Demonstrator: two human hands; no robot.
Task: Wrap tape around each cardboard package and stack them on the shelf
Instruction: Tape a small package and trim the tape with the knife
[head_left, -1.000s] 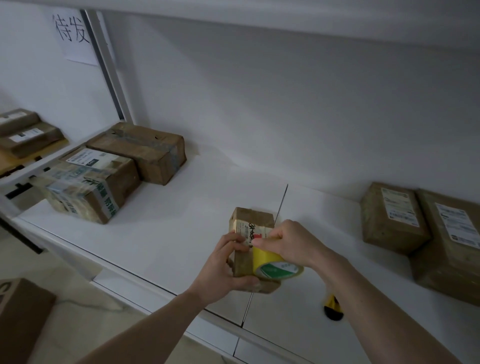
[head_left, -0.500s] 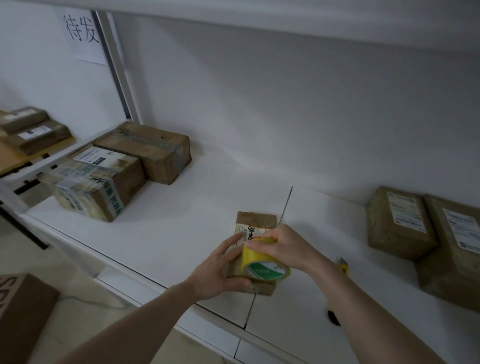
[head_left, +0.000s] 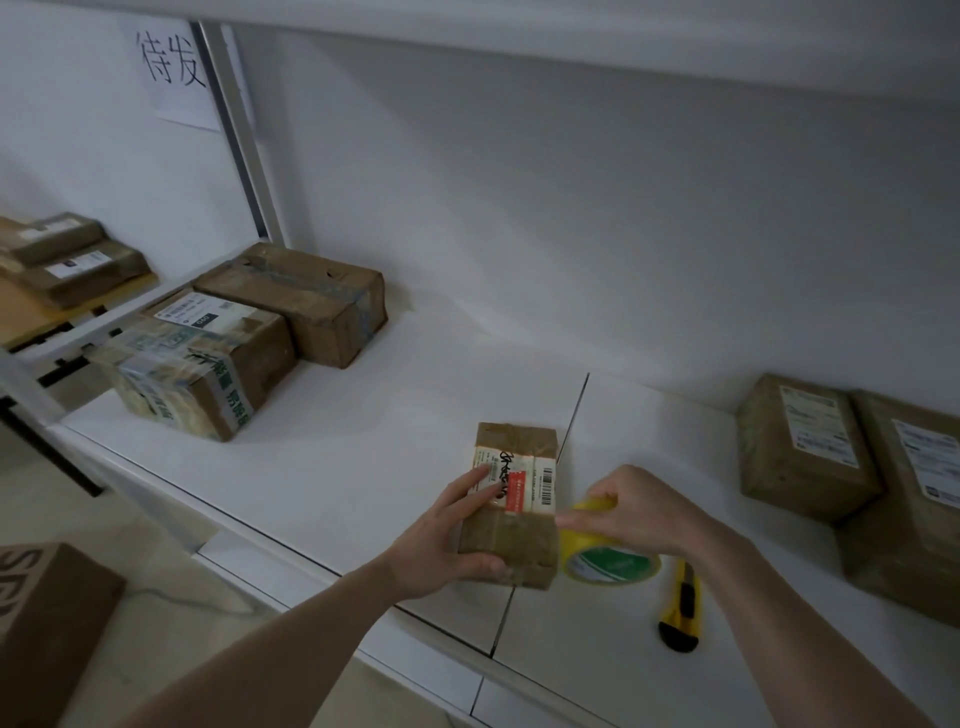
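Your left hand (head_left: 441, 540) holds the small cardboard package (head_left: 511, 501) down on the white shelf (head_left: 363, 447). Your fingers lie flat on its top and your thumb curls round the near end. Your right hand (head_left: 631, 506) grips the yellow tape roll (head_left: 605, 558), just beside the right side of the package. I cannot tell if a strip of tape runs from the roll to the box.

The package lies flat near the front edge of the shelf, right by the seam between two shelf boards. Its long side runs away from you, toward the back wall, and its label (head_left: 519, 483) faces up.

I think you are in the middle of taping this box. Shiny tape already shows on its top, but the roll is in your hand, so the wrap looks not done yet. Two bigger boxes (head_left: 244, 338) sit side by side on the left of the shelf. Two more boxes (head_left: 852, 467) wait on the right. I cannot tell which of them are taped. No box sits on top of another on this shelf, so the stacking is left to do. A yellow box cutter (head_left: 680, 608) lies near your right wrist.
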